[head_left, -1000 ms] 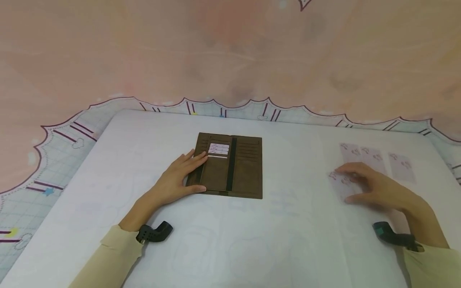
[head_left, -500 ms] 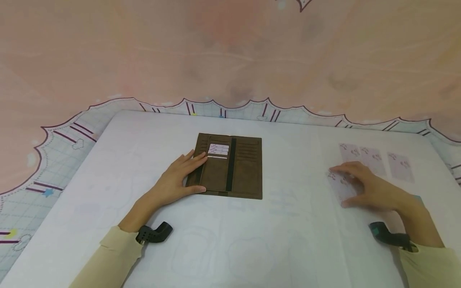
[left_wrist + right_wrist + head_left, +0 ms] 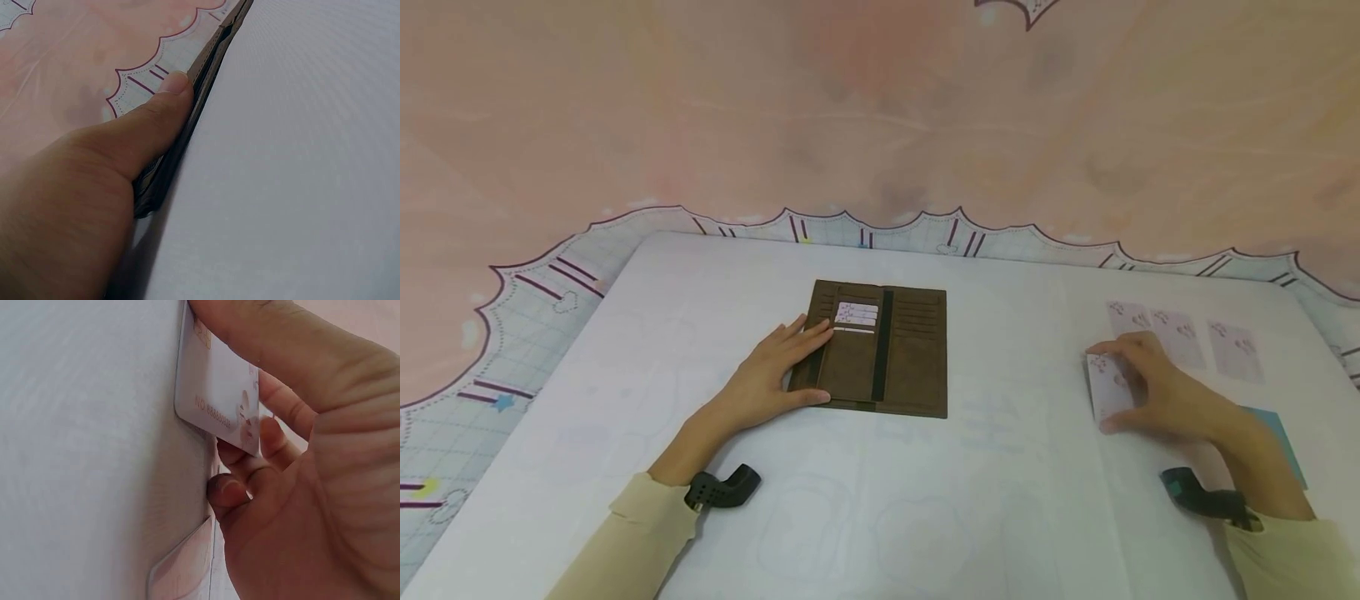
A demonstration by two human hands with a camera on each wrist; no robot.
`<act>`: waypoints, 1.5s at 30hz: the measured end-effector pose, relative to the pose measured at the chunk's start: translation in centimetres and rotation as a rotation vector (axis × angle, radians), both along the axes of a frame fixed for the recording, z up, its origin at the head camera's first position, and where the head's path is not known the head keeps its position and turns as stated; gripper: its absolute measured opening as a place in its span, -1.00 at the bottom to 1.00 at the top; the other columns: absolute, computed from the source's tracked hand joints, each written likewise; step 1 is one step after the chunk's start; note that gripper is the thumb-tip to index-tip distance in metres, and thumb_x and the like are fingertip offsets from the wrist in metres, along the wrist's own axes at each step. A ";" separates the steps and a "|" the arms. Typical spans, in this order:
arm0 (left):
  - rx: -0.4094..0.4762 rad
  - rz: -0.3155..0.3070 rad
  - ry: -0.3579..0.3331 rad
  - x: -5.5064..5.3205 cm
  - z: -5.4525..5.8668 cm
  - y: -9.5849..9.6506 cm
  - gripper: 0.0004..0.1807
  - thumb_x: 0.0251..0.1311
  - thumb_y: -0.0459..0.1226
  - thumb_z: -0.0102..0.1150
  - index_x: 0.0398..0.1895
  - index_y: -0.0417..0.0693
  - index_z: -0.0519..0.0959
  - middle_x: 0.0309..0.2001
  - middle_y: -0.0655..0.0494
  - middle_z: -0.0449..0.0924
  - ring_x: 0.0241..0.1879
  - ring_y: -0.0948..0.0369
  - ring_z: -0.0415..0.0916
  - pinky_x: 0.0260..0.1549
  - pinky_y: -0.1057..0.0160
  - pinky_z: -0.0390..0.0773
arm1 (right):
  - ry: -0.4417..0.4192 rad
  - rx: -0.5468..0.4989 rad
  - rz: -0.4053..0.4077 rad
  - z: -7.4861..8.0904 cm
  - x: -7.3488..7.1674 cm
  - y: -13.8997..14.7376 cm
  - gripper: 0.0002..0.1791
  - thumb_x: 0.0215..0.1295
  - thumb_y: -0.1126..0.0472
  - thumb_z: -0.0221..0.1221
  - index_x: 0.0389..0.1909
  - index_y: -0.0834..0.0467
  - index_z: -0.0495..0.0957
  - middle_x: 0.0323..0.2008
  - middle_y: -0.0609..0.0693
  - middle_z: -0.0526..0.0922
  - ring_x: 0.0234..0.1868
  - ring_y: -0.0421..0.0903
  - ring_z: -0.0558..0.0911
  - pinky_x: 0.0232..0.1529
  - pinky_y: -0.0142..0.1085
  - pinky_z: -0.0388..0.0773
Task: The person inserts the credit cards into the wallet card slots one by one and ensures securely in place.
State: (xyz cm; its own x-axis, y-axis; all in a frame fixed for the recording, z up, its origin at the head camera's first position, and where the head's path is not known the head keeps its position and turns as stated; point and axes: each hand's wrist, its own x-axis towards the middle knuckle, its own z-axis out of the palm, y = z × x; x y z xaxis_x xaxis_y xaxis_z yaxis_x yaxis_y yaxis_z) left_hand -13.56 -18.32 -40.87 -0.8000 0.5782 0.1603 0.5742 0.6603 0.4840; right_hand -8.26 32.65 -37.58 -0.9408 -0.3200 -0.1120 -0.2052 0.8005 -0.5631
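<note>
An unfolded brown wallet (image 3: pixel 917 375) lies on the white-covered table, with several pale cards (image 3: pixel 856 312) tucked in its left-hand slots. My left hand (image 3: pixel 767 375) rests flat on the wallet's left side, fingers spread. In the left wrist view its thumb lies along the edge of the wallet (image 3: pixel 219 44). Over to the right, my right hand (image 3: pixel 1180 392) pinches a white card with a pinkish flower print (image 3: pixel 1108 392) by its upper and lower ends. The right wrist view shows a chip and a number on this card (image 3: pixel 215 394), tilted close to the table surface.
Behind the right hand lie three more printed cards: one at the left (image 3: pixel 1123 315), one in the middle (image 3: pixel 1180 337) and one at the right (image 3: pixel 1236 350). A flat blue piece (image 3: pixel 1285 442) shows partly from under the right forearm. A patterned cloth (image 3: pixel 880 125) spreads beyond the table.
My right hand has shifted slightly left and nearer, its fingers now pinching the card, which looks tilted up. More of the blue piece shows. The left hand stays on the wallet.
</note>
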 end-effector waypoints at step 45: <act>0.000 0.006 -0.001 0.1 0.0 0.0 -0.07 0.06 0.08 0.33 0.47 0.03 0.17 0.45 0.08 0.10 0.47 0.04 -0.20 0.39 -0.06 -0.19 | 0.086 -0.298 -0.176 3.1 -5.6 -6.2 -0.28 0.30 0.13 0.23 0.43 -0.16 0.16 0.00 0.12 0.50 -0.36 -0.02 0.55 -0.46 -0.32 0.54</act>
